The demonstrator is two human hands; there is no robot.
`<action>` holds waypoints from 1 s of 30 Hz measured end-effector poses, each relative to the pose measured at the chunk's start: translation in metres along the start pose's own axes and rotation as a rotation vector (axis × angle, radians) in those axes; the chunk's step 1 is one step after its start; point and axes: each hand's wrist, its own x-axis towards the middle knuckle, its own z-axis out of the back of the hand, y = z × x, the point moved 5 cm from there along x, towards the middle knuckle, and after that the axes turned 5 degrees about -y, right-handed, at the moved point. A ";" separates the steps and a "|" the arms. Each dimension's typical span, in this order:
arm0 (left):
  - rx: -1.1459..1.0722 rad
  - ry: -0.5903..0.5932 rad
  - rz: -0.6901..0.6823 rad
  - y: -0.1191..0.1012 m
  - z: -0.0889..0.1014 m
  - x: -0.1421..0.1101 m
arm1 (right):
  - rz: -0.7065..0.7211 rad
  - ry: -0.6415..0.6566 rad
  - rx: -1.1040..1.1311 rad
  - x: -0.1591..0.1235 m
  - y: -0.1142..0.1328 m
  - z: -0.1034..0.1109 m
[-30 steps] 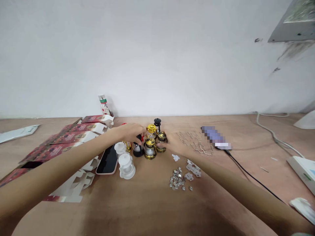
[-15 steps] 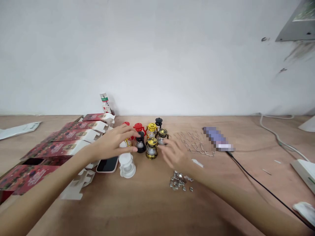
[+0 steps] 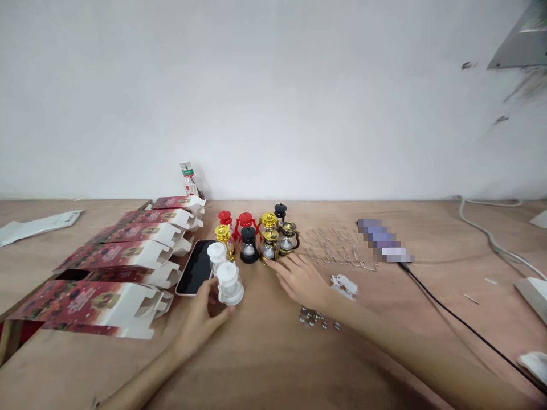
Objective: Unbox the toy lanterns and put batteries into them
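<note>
Low on the table, my left hand (image 3: pixel 204 313) has its thumb and fingers around the base of a white mini lantern (image 3: pixel 231 285). Another white lantern (image 3: pixel 216 254) stands just behind it. My right hand (image 3: pixel 301 276) is palm down with fingers stretched out, the tips at the foot of a black-and-gold lantern (image 3: pixel 270 245). A black lantern (image 3: pixel 248 245) and a gold lantern (image 3: pixel 225 241) are in the same front row, with a bronze-toned one (image 3: pixel 288 238) at its right. Behind them stand red lanterns (image 3: pixel 245 225), another gold one (image 3: pixel 268 221) and another black one (image 3: pixel 280 212).
Red printed boxes (image 3: pixel 85 304) with open white flaps line the left side, beside a dark-screened phone (image 3: pixel 192 270). On the right are button cells (image 3: pixel 314 317), white tags (image 3: pixel 344 286), thin wire pieces (image 3: pixel 331 245) and a blurred phone (image 3: pixel 382 242) on a black cable (image 3: pixel 444 307).
My left hand has come down from above the lanterns to the front white one. The black-and-gold lantern has shifted back slightly, with my right fingertips at its foot. The view has swung slightly left.
</note>
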 end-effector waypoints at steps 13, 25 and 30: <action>-0.052 0.115 -0.152 -0.041 -0.068 0.039 | -0.357 -0.070 0.666 -0.030 -0.003 0.000; -0.121 -0.183 -0.651 -0.065 -0.041 0.006 | -0.072 -0.265 0.373 -0.060 0.029 0.015; -0.116 -0.387 -0.895 -0.080 -0.026 -0.012 | -0.046 -0.235 0.312 -0.059 0.024 0.016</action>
